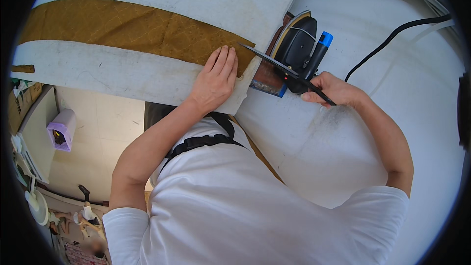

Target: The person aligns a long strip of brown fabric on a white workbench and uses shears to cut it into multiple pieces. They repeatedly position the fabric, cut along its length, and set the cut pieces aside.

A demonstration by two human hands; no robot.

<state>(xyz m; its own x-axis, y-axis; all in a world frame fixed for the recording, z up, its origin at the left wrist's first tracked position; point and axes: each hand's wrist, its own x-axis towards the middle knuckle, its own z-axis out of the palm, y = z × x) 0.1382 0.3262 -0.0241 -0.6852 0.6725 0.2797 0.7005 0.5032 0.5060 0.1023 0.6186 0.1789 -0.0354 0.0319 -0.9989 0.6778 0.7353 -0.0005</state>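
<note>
Seen from the head camera, the left hand [214, 79] lies flat, fingers spread, on the end of a long mustard-brown patterned fabric strip [132, 29] near the edge of a padded white ironing board [113, 71]. The right hand [333, 91] has its fingers closed around long black-handled scissors [287, 71], blades pointing toward the strip's end, with a black electric iron [299, 44] just behind. The white counter [422, 98] to the right lies open, crossed by a black cord [392, 37].

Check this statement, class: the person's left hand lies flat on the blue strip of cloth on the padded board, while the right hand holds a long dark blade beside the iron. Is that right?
One detail is wrong: the strip of cloth is golden brown, not blue. The head view shows the left hand flat on its end on the padded board, while the right hand holds the long dark blade beside the iron.
</note>
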